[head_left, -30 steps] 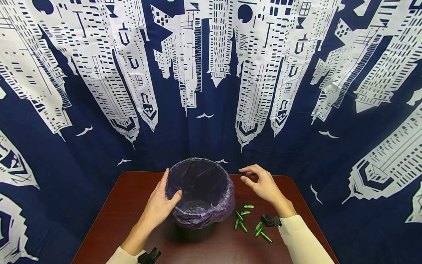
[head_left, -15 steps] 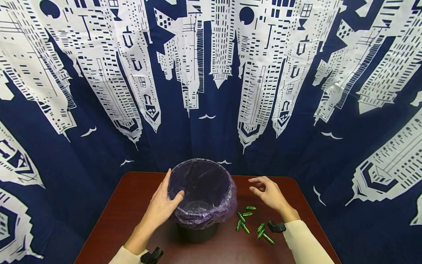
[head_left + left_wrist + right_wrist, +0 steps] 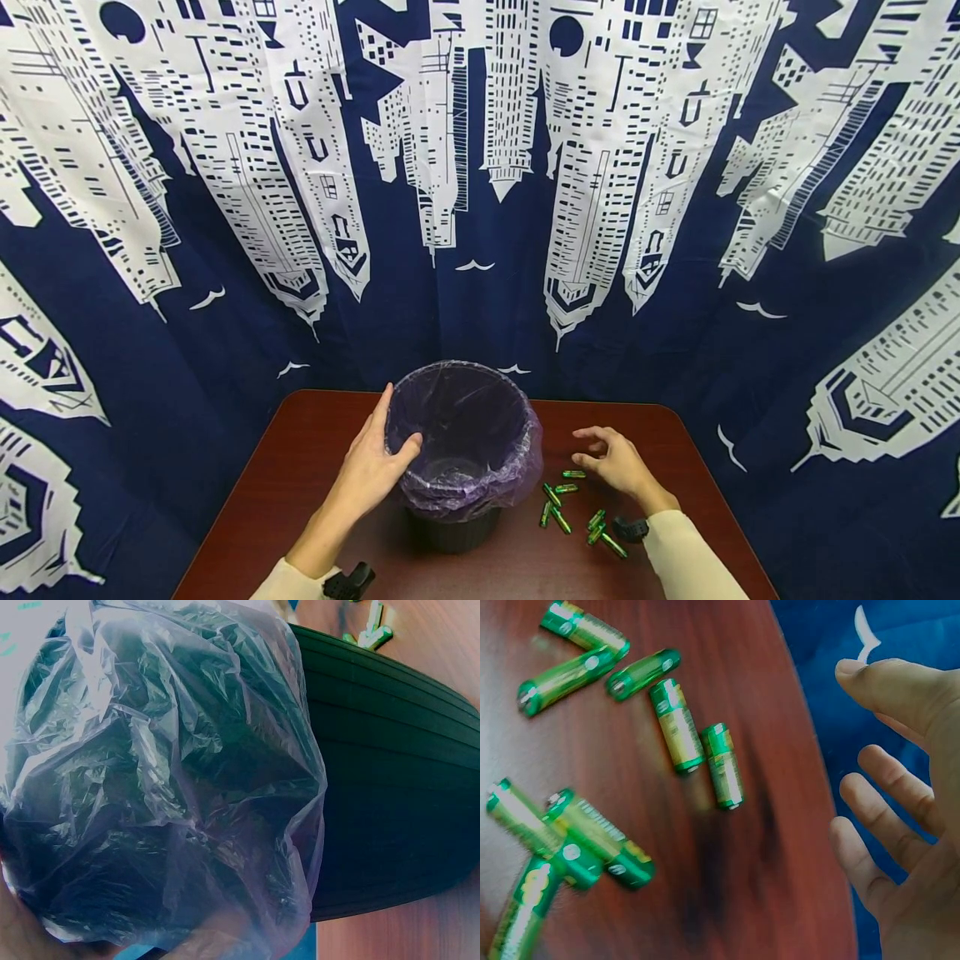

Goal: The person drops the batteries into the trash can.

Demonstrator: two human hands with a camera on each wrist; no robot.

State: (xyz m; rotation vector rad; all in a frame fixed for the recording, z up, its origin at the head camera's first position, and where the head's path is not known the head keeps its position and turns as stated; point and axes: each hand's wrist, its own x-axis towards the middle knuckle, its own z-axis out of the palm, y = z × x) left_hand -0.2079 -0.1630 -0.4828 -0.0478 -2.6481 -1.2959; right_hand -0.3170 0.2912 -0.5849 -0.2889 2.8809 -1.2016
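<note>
You are working at a brown table (image 3: 300, 467), where a black bin (image 3: 457, 446) lined with a purple bag is standing in the middle. Your left hand (image 3: 371, 475) is gripping its rim, thumb curling inside. Your right hand (image 3: 618, 462) is hovering open, fingers relaxed, just above green batteries (image 3: 573, 508) lying beside the bin.

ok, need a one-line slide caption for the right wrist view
Open right hand hovering beside a scatter of green cylindrical batteries on a reddish-brown wooden table.

Brown table (image 3: 300, 467); behind it, blue curtain (image 3: 480, 208), seemingly skyline-printed.
</note>
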